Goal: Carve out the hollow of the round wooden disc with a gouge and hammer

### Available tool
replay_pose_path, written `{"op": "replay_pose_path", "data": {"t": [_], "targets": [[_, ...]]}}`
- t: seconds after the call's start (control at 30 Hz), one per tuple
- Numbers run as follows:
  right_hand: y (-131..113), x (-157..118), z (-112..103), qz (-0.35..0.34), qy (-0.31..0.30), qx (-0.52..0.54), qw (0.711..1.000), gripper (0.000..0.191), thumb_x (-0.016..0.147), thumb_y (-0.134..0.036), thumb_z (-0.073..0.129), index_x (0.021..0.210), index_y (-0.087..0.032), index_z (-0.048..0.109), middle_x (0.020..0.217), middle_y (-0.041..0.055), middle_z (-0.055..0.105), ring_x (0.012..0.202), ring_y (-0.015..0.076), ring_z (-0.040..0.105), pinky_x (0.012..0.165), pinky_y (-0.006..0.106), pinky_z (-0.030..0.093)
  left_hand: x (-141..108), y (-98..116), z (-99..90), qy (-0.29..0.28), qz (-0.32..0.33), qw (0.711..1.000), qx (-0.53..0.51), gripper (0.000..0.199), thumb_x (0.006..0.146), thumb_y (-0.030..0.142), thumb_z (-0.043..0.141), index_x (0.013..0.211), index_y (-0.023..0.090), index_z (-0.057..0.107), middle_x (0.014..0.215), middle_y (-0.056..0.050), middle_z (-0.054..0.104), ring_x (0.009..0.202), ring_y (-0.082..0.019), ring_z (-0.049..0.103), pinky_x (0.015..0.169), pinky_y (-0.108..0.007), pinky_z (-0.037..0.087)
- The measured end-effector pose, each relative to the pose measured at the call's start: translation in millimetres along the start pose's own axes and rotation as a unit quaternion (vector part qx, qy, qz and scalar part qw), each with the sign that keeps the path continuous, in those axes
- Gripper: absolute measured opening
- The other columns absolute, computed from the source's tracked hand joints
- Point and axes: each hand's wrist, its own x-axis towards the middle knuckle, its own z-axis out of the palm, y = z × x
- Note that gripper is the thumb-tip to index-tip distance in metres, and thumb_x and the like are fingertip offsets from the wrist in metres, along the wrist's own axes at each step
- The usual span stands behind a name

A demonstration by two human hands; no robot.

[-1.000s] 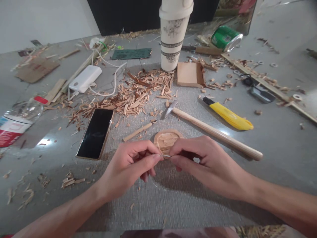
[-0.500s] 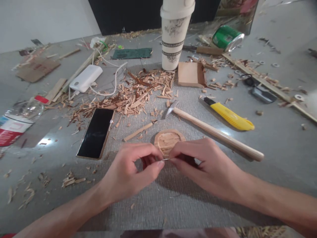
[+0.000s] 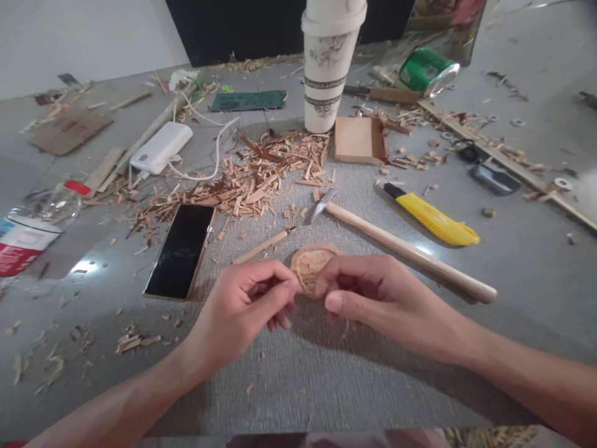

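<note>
My left hand [image 3: 254,302] is closed in a pinch at the left edge of a small carved wooden piece [image 3: 313,264]; what its fingertips hold is too small to make out. On the other side, my right hand [image 3: 373,298] is curled with its thumb tip a little off the index finger. A thin pale strand [image 3: 345,328] hangs under its fingers. Both hands partly cover the wooden piece, which has a hollowed face and a raised rim. Just beyond them lie a slim wood-handled carving tool [image 3: 263,245] and a hammer [image 3: 373,230] with a wooden handle.
Wood shavings [image 3: 256,180] heap behind the tools. A black phone [image 3: 181,249], power bank [image 3: 162,147] and plastic bottle [image 3: 41,218] lie leftward. Rightward are a yellow utility knife [image 3: 436,218] and green can [image 3: 426,70]. A tall paper cup [image 3: 326,68] stands behind.
My hands have drawn slightly apart from their fingertip-to-fingertip position. The thin pale thing stretched between them no longer shows there. My right thumb has come away from the index finger.
</note>
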Motion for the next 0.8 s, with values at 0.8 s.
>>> {"op": "replay_pose_path", "data": {"t": [0.8], "targets": [[-1.0, -1.7, -0.7, -0.047, 0.033, -0.135, 0.989, 0.043, 0.108, -0.033, 0.057, 0.067, -0.02, 0.054, 0.059, -0.0054, 0.051, 0.056, 0.0075, 0.041, 0.052, 0.025, 0.03, -4.3, 0.1, 2.0, 0.065, 0.074, 0.989, 0.107, 0.016, 0.098, 0.021, 0.066, 0.085, 0.021, 0.075, 0.072, 0.003, 0.075, 0.065, -0.011, 0.074, 0.061, -0.017, 0.061]]}}
